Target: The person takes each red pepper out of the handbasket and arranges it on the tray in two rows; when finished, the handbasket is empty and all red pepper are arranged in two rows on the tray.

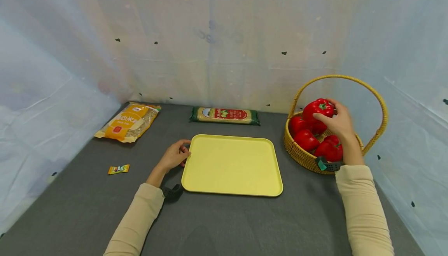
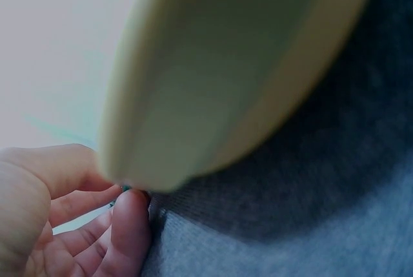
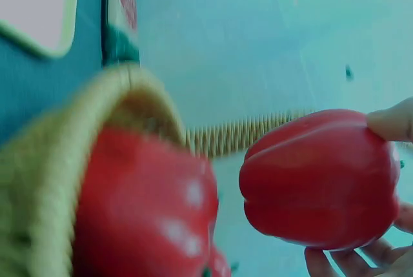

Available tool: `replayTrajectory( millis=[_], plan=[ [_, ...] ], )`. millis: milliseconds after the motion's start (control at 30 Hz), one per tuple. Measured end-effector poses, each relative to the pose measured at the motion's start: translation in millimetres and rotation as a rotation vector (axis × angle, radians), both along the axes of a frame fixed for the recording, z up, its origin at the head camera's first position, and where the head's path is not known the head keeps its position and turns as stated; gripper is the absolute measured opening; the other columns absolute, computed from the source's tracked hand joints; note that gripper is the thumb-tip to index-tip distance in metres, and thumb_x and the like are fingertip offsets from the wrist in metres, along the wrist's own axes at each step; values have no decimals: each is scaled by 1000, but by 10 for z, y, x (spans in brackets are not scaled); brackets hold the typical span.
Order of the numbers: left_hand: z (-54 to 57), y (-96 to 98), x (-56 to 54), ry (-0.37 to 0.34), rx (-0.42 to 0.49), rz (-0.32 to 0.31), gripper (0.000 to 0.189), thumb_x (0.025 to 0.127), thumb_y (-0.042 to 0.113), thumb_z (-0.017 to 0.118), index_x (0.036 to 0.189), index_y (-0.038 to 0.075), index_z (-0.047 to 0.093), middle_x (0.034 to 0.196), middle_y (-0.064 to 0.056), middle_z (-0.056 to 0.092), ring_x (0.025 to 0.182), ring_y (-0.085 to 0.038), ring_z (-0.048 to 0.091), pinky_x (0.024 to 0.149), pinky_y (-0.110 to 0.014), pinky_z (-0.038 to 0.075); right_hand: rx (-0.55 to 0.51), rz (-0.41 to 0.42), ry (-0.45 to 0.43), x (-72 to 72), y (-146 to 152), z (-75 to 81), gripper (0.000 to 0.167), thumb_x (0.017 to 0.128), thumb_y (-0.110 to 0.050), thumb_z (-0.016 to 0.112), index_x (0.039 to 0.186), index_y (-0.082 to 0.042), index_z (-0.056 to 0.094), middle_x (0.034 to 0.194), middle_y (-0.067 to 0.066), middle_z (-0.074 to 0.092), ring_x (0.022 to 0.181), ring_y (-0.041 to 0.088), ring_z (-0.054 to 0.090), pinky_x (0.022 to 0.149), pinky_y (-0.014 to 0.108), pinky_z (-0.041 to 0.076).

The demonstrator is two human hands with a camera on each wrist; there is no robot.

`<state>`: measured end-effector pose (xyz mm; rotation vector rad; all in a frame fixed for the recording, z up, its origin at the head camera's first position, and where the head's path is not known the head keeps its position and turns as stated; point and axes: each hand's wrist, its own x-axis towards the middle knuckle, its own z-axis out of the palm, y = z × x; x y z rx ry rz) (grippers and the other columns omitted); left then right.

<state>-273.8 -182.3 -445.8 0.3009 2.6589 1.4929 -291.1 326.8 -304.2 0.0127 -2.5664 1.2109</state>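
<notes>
My right hand [image 1: 338,123] grips a glossy red bell pepper [image 3: 322,180], thumb on one side and fingers on the other, raised above the wicker basket [image 1: 301,158]. Below it in the basket sit several more red bell peppers [image 1: 305,139]; one red pepper [image 3: 148,206] fills the near part of the right wrist view. At the left edge of a pale yellow tray [image 1: 232,165], my left hand [image 1: 174,156] pinches the rim between thumb and fingers. The left wrist view has the tray's rim [image 2: 193,96] up close, with the fingertips [image 2: 131,219] right at it.
A green pack of noodles [image 1: 225,116] lies behind the tray. To the left rests a yellow bag of grain [image 1: 129,123], with a small bright sachet [image 1: 118,169] nearer. The basket's tall handle [image 1: 350,78] arches over the right hand. Pale sheeting [image 1: 238,53] surrounds the grey table.
</notes>
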Motion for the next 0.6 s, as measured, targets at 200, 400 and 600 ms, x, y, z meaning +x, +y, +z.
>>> replayTrajectory(
  millis=[200,400,600],
  plan=[
    [2,-10,5,-5,0,-1,46,92,7,56,135,1,42,85,-11,54,58,-19,54,52,-33,51,-98,92,27,29,-398,-6,75,84,-34,67,146,-16,29,141,13,35,118,29,39,91,38,42],
    [-1,-9,4,-6,1,3,46,92,8,57,135,1,42,84,-11,54,58,-19,55,52,-33,51,-169,209,80,27,-851,-109,70,82,-25,71,140,-11,34,136,11,40,114,25,44,87,28,45],
    [-17,5,-12,-14,18,1,46,92,7,57,135,2,43,84,-12,54,58,-20,55,52,-33,52,-292,380,97,94,-1353,-96,64,82,-7,69,135,2,35,134,20,40,120,34,42,99,44,41]
  ],
)
